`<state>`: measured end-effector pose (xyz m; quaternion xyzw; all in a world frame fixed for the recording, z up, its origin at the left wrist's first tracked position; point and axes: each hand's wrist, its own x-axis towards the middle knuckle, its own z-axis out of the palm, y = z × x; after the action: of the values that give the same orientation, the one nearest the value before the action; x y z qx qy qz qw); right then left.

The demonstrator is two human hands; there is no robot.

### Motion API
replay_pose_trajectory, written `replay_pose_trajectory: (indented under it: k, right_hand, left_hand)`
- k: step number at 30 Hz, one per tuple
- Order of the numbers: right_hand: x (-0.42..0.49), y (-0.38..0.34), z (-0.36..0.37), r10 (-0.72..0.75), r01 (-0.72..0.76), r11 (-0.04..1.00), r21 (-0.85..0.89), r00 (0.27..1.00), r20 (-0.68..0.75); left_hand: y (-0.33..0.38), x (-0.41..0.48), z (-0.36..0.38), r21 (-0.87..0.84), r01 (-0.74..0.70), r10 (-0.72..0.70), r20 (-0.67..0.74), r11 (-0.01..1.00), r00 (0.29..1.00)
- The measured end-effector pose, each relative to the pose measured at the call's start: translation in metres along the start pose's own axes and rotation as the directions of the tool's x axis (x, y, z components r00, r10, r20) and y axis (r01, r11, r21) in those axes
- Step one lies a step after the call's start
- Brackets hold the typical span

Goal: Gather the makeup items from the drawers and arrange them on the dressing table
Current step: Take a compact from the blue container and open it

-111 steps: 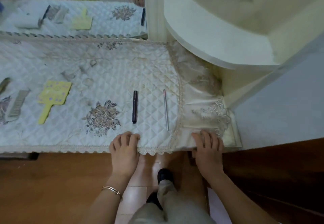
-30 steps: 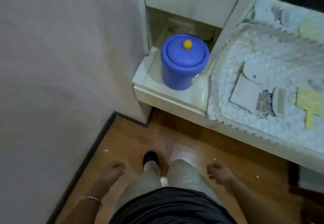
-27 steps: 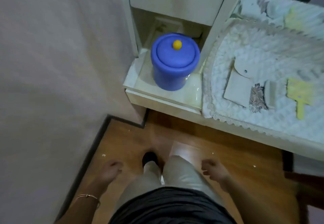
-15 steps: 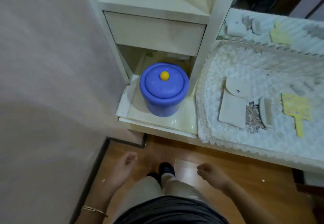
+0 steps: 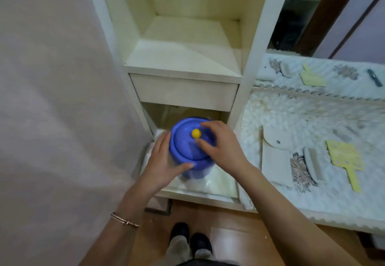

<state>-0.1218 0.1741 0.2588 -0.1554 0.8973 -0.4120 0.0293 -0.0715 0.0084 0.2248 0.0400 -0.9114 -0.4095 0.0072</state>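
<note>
Hands: left hand (image 5: 164, 161) grips left side of round blue plastic lidded container (image 5: 187, 153); right hand (image 5: 223, 147) curves over its lid beside yellow ball knob (image 5: 196, 133), pinch unclear. Container stands on low cream cabinet shelf (image 5: 218, 182), midway between its side edges, under closed cream drawer (image 5: 183, 91).

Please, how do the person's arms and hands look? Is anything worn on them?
The left hand and the right hand wear no gloves, and no sleeve shows on either arm. No ring shows on the visible fingers. The left wrist carries a thin bracelet of pinkish-gold metal, seemingly two slim bands.
</note>
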Motion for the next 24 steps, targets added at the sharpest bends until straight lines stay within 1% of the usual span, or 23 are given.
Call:
replay_pose_trajectory:
  k: [3, 5, 6, 8, 10, 11, 12, 14, 15, 17, 20, 22, 24]
  right_hand:
    - [0.011, -0.001, 0.016, 0.01, -0.011, 0.991, -0.132, 1.0, -0.006]
    - [0.012, 0.0, 0.019, 0.006, -0.014, 0.99, -0.143, 0.999, -0.051]
    - [0.011, 0.0, 0.017, 0.004, -0.013, 0.993, -0.117, 0.997, -0.077]
    - [0.006, -0.001, 0.009, 0.018, -0.017, 1.0, 0.009, 0.991, -0.132]
    - [-0.001, 0.001, -0.002, 0.078, -0.053, 0.987, 0.154, 0.983, -0.164]
    - [-0.005, 0.003, -0.008, 0.115, -0.082, 0.975, 0.208, 0.981, -0.154]
    - [-0.009, 0.005, -0.012, 0.146, -0.108, 0.963, 0.246, 0.979, -0.143]
    - [-0.015, 0.009, -0.019, 0.21, -0.158, 0.943, 0.293, 0.965, -0.156]
    - [-0.017, 0.01, -0.022, 0.242, -0.179, 0.933, 0.312, 0.955, -0.174]
    - [-0.02, 0.012, -0.026, 0.292, -0.211, 0.913, 0.349, 0.936, -0.198]
    - [-0.026, 0.015, -0.031, 0.362, -0.265, 0.884, 0.386, 0.909, -0.205]
    - [-0.03, 0.017, -0.033, 0.39, -0.288, 0.877, 0.384, 0.895, -0.218]
    - [-0.033, 0.019, -0.033, 0.408, -0.302, 0.871, 0.388, 0.885, -0.227]
  left_hand:
    - [-0.007, 0.003, -0.003, 0.038, 0.004, -0.006, 0.053, 0.999, 0.999]
    - [-0.009, 0.005, -0.006, 0.04, -0.004, 0.001, 0.079, 0.999, 0.997]
    - [-0.009, 0.006, -0.008, 0.044, -0.026, 0.022, 0.086, 0.999, 0.996]
    - [-0.009, 0.011, -0.013, 0.048, -0.083, 0.079, 0.078, 0.995, 0.994]
    - [-0.006, 0.018, -0.017, 0.069, -0.154, 0.15, 0.064, 0.986, 0.987]
    - [-0.004, 0.023, -0.019, 0.088, -0.193, 0.186, 0.075, 0.977, 0.98]
    - [0.0, 0.029, -0.02, 0.115, -0.242, 0.229, 0.117, 0.963, 0.966]
    - [0.007, 0.044, -0.018, 0.205, -0.338, 0.275, 0.283, 0.919, 0.919]
    - [0.011, 0.052, -0.015, 0.254, -0.369, 0.262, 0.373, 0.894, 0.89]
    - [0.022, 0.064, -0.007, 0.368, -0.392, 0.175, 0.501, 0.843, 0.848]
    - [0.04, 0.077, 0.002, 0.509, -0.403, 0.03, 0.593, 0.76, 0.805]
    - [0.047, 0.082, 0.005, 0.544, -0.412, -0.043, 0.639, 0.731, 0.768]
    - [0.052, 0.087, 0.006, 0.54, -0.416, -0.081, 0.674, 0.732, 0.734]
